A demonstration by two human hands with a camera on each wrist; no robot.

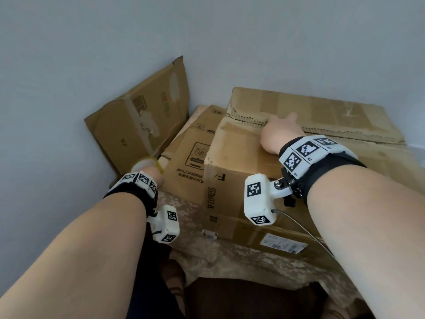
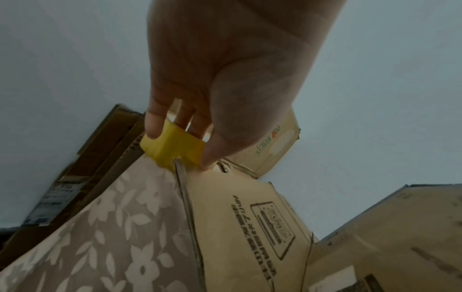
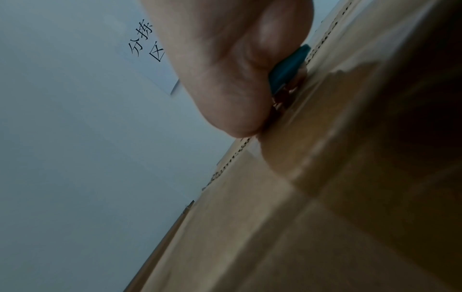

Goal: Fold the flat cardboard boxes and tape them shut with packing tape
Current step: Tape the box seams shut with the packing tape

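Note:
My left hand [image 1: 149, 174] holds a yellow roll of packing tape [image 1: 154, 164] at the table's left side. In the left wrist view its fingers [image 2: 153, 126] pass through the tape roll [image 2: 175, 150] and the thumb pinches the outside. My right hand [image 1: 279, 132] rests on top of a set-up brown box [image 1: 232, 146] marked SF EXPRESS, at the ragged seam of its top flaps. The right wrist view shows this hand [image 3: 232, 83] gripping a teal tool [image 3: 291, 65] against the cardboard [image 3: 325, 177]; its fingers are hidden.
A flat cardboard [image 1: 138, 120] leans on the wall at the back left. Another printed flat box [image 1: 186, 166] lies under the set-up one. A large flattened carton [image 1: 333, 111] lies at the back right. The table wears a floral cloth [image 1: 207, 254].

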